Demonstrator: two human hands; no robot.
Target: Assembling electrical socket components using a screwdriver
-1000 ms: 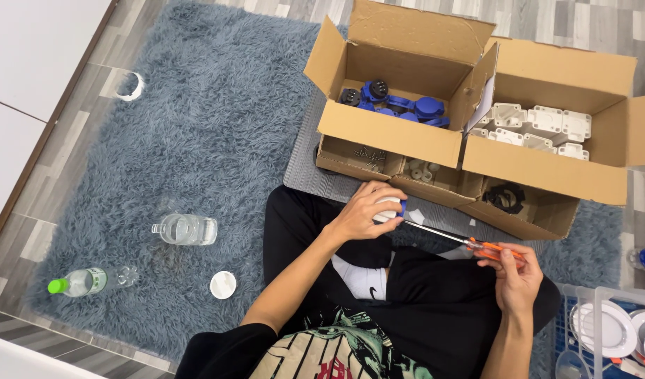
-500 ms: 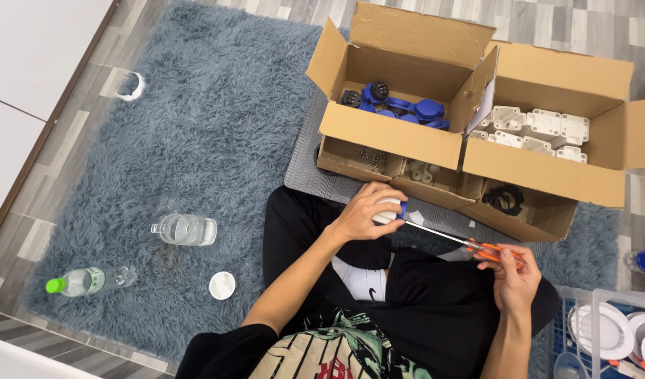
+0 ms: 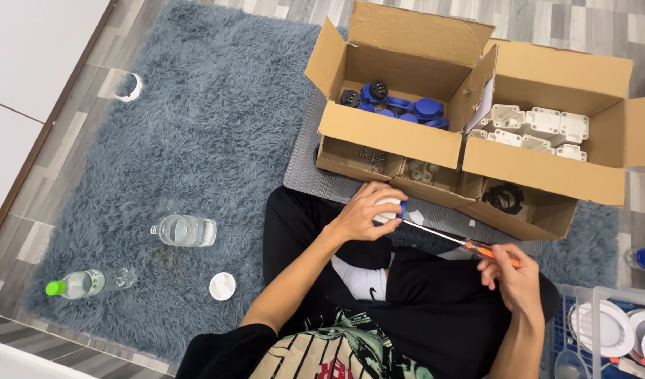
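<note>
A small white part (image 3: 388, 208) with a blue edge is gripped in the left hand (image 3: 364, 214), fingers curled round it, above the lap. An orange-handled screwdriver (image 3: 454, 241) is pinched in the right hand (image 3: 513, 276), its tip set against the part. Two open boxes (image 3: 406, 133) stand just beyond, on a grey rug (image 3: 196, 126).

Two open cardboard boxes (image 3: 519, 133) sit side by side on the rug (image 3: 196, 140), just beyond the person's knees. Left of the boxes, well apart, a jar (image 3: 185, 230) lies on the rug, with a lid (image 3: 223, 286) and bottle (image 3: 84, 282) nearer the person.
</note>
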